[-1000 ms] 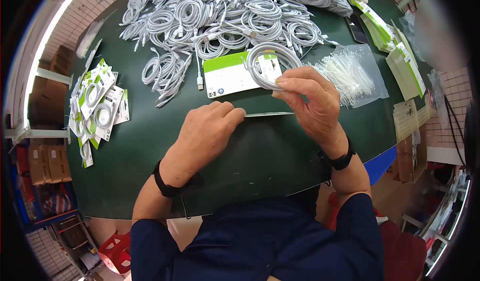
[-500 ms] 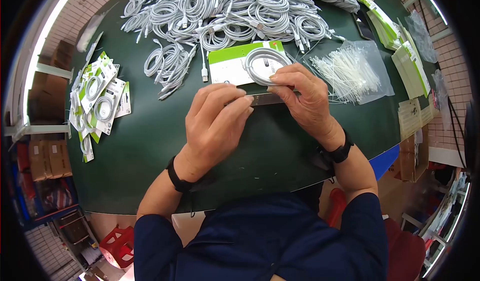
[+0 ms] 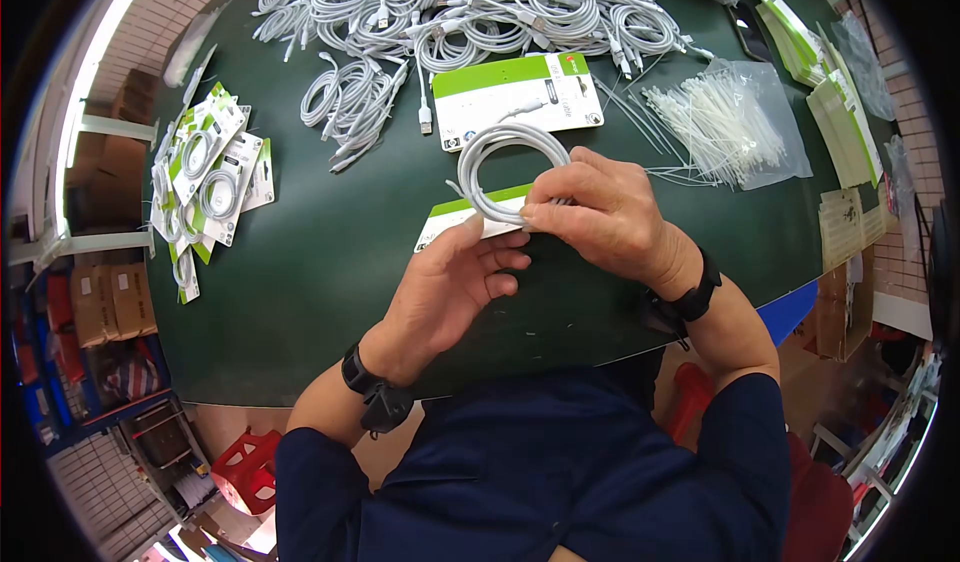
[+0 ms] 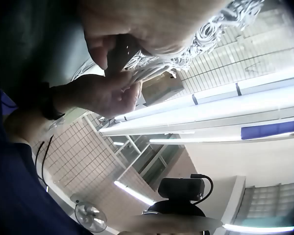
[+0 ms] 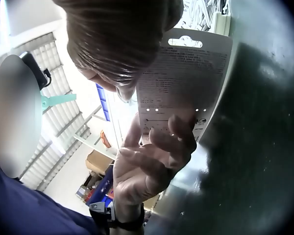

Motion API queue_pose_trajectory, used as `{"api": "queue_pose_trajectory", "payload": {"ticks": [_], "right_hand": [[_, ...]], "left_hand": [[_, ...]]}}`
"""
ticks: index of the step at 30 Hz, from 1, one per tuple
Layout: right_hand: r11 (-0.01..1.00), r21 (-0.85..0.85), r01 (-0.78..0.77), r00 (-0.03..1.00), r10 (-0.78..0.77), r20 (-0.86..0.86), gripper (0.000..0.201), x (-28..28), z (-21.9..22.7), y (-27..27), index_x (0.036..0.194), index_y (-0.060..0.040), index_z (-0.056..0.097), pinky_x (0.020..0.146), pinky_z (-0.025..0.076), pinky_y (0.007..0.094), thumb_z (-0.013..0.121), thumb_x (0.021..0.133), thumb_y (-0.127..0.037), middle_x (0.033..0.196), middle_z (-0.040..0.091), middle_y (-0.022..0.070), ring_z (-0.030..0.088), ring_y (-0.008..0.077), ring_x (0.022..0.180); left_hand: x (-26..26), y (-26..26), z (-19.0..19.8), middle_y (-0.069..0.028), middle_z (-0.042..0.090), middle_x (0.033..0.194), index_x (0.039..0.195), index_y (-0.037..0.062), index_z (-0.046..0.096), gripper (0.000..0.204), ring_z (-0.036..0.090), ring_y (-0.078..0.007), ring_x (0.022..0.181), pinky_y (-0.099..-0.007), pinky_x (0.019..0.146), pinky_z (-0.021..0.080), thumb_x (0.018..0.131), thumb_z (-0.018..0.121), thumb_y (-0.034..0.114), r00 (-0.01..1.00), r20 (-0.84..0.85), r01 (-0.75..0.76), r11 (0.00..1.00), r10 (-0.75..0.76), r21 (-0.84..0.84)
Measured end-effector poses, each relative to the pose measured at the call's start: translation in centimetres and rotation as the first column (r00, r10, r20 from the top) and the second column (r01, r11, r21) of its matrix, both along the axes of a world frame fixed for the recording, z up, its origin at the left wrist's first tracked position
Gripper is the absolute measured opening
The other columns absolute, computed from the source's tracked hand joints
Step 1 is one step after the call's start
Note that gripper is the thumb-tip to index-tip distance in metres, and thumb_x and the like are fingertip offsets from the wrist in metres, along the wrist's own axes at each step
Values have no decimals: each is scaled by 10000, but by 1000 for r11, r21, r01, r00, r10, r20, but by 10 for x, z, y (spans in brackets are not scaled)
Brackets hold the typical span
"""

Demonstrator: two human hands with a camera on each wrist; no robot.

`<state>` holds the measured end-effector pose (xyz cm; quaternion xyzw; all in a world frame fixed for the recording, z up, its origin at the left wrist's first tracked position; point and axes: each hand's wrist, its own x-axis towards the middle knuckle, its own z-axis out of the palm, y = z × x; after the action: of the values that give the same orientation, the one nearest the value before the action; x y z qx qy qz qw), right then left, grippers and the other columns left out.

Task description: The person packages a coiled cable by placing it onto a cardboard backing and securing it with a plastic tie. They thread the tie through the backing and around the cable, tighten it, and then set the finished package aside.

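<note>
My right hand [image 3: 610, 212] pinches a coiled grey-white cable [image 3: 468, 170] at its lower right, between thumb and fingers. The coil stands tilted over a white-and-green packaging card [image 3: 442, 228]. My left hand [image 3: 432, 287] holds that card near its left part, thumb on the upper face and curled fingers beneath. In the right wrist view, the printed back of the card [image 5: 186, 73] shows, with a hang hole at one end and the left hand [image 5: 144, 171] at the other. Part of the card is hidden behind the coil and right hand.
Another card [image 3: 510, 74] lies flat just beyond the hands. A heap of coiled cables [image 3: 440, 12] spreads across the back. Cable ties [image 3: 715, 122] lie on a plastic bag at right, near stacked cards [image 3: 840, 127]. Carded cables [image 3: 205, 177] are piled at left.
The held card was edge-on and now tilts with its green-and-white face in view. My left hand has turned palm up under it. The coil has come nearer, over the card.
</note>
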<state>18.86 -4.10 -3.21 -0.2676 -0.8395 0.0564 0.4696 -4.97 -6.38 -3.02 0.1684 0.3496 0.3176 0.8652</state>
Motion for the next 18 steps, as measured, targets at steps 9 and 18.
{"api": "queue_pose_trajectory", "payload": {"ticks": [9, 18], "right_hand": [[995, -100, 26, 1000, -24, 15, 219, 8, 30, 2, 936, -137, 747, 691, 552, 358, 804, 733, -78, 924, 702, -10, 672, 227, 812], [981, -138, 135, 991, -132, 28, 181, 20, 21, 10, 936, -138, 762, 715, 532, 370, 853, 779, -137, 926, 713, -4, 644, 236, 844]], "left_hand": [[16, 0, 11, -164, 712, 1104, 1283, -65, 598, 318, 701, -230, 877, -357, 753, 573, 987, 556, 41, 992, -75, -81, 961, 105, 265], [35, 33, 6, -168, 726, 1120, 1279, -60, 611, 318, 728, -236, 889, -354, 771, 597, 992, 583, 73, 990, -135, 22, 873, 51, 488]]}}
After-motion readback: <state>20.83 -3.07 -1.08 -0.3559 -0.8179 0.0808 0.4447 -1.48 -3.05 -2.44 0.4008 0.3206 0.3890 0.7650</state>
